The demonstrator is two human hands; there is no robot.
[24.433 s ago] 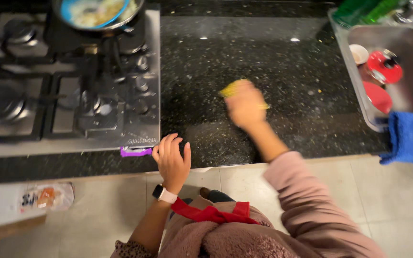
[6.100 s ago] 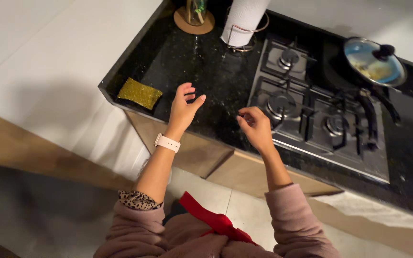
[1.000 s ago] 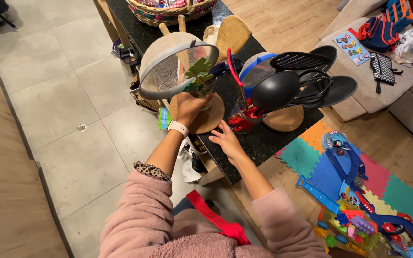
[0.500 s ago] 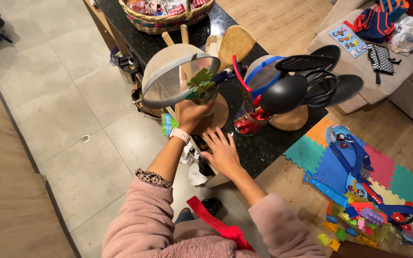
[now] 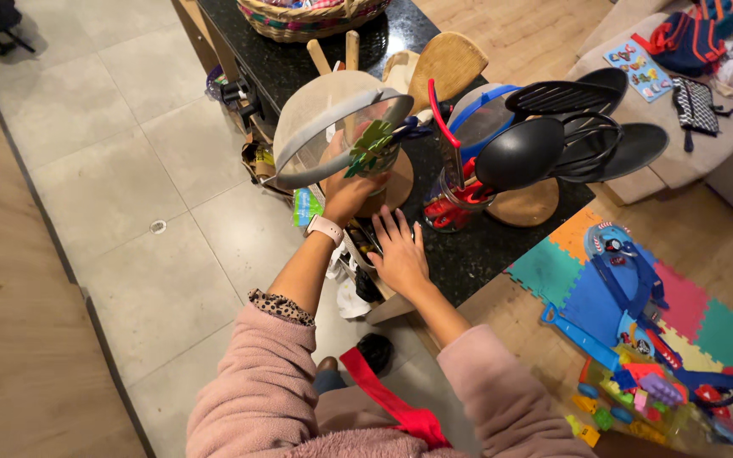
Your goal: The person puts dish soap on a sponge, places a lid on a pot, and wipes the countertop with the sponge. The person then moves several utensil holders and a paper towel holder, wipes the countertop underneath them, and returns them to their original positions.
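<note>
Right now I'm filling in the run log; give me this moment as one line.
left hand: grips clear glass jar with green plant | right hand: flat on black speckled stone counter | nearby: grey mesh sieve

Wicker basket (image 5: 311,17), foam mat (image 5: 638,297), plastic toys (image 5: 638,394), couch (image 5: 723,127)

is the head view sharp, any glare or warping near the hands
Head view: warm indoor light, mostly sharp; left hand on the utensil jar and right hand flat on the black counter look crisp; no strong glare; wide-angle stretching toward the edges.
</note>
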